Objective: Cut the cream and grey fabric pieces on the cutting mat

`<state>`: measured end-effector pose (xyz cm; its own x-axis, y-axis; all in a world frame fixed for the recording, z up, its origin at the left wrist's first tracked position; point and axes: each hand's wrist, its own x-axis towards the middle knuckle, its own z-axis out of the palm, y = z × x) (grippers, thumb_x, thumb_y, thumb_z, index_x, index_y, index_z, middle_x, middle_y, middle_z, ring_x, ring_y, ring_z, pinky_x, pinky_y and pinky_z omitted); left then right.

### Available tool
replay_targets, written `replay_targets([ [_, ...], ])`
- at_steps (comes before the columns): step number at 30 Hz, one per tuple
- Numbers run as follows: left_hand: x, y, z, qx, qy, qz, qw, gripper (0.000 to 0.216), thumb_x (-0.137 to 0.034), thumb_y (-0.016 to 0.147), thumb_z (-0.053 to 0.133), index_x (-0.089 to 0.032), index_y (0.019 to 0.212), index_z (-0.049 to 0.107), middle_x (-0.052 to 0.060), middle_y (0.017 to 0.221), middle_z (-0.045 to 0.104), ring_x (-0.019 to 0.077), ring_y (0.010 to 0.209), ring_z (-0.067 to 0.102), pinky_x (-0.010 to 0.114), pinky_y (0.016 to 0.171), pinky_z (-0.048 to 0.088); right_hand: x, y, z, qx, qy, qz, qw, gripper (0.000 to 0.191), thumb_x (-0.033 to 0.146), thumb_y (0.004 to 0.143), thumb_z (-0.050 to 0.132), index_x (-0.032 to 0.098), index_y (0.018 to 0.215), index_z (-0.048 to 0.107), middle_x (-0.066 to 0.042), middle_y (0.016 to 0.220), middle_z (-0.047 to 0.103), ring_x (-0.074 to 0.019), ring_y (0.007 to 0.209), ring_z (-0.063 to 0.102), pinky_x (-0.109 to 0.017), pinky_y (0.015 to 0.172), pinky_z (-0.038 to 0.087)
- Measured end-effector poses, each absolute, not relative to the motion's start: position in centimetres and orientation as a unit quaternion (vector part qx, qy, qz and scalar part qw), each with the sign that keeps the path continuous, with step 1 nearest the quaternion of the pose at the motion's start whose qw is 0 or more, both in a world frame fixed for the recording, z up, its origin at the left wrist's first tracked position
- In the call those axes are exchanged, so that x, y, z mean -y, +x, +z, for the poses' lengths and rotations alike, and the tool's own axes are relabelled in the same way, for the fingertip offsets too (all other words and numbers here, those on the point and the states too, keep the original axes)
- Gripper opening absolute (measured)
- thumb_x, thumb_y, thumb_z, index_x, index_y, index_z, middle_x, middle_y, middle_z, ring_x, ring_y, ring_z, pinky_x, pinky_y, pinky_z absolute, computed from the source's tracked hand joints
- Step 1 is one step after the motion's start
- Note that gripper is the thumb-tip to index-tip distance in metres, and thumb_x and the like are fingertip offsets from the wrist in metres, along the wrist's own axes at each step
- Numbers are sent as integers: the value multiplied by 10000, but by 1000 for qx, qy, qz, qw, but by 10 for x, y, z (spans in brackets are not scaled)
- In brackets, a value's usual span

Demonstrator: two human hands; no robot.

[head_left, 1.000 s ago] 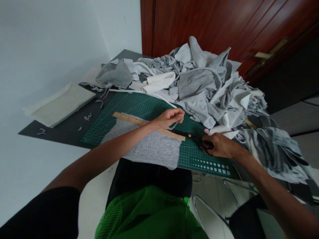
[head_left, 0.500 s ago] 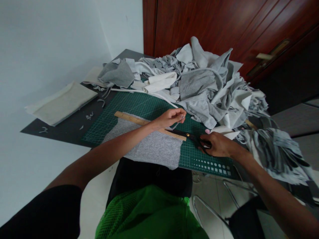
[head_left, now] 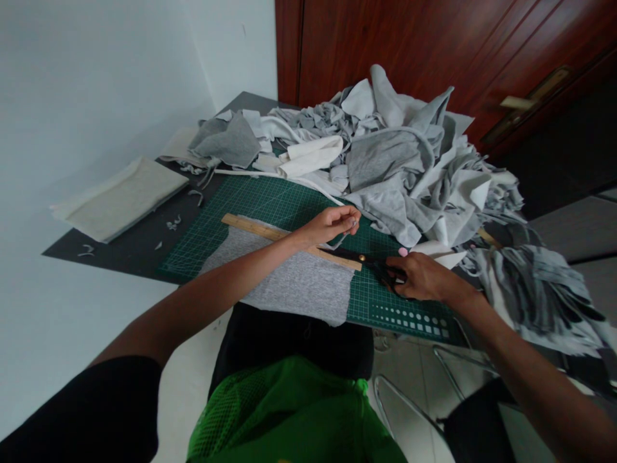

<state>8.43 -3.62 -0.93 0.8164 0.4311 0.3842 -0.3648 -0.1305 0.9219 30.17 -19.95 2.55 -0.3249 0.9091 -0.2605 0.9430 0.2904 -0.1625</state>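
From where I stand, a dark grey tabletop sits in the corner between a plain white wall and a reddish-brown wooden door with a brass-coloured lever handle. A green cutting mat with a pale printed grid covers its middle. Along the far side lies a loose heap of grey and white cloth pieces; a flat cream rectangular bundle rests by the wall, and a pile of grey layered fabric lies toward the right end. On the mat, a heathered grey knit cloth reaches the near edge, close against the person's lap, with a flat wooden ruler laid across its far part. The left hand, fingers closed, pinches a thin grey fabric strip just beyond the ruler. The right hand grips black-handled scissors, their blades pointing left along the ruler beside that strip. Green grid shows between the ruler and the heap, and also right of the cloth, where printed white dots run along the mat's front edge.
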Motion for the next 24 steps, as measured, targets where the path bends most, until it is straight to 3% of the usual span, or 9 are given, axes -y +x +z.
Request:
replay_targets([
  [16, 35, 85, -11, -18, 656, 313, 687, 359, -486, 879, 638, -160, 834, 496, -28, 699, 501, 86, 633, 472, 240, 633, 383, 202, 306, 21, -801, 579, -146, 49, 78, 190, 706, 529, 198, 783, 529, -2, 635, 565, -128, 547, 452, -254, 562, 294],
  [24, 33, 87, -17, -13, 582, 294, 758, 325, -441, 873, 666, -174, 880, 481, -41, 700, 485, 73, 593, 463, 213, 547, 429, 203, 305, 21, -800, 577, -159, 41, 55, 197, 732, 536, 192, 786, 542, -5, 634, 565, -124, 550, 457, -254, 560, 295],
])
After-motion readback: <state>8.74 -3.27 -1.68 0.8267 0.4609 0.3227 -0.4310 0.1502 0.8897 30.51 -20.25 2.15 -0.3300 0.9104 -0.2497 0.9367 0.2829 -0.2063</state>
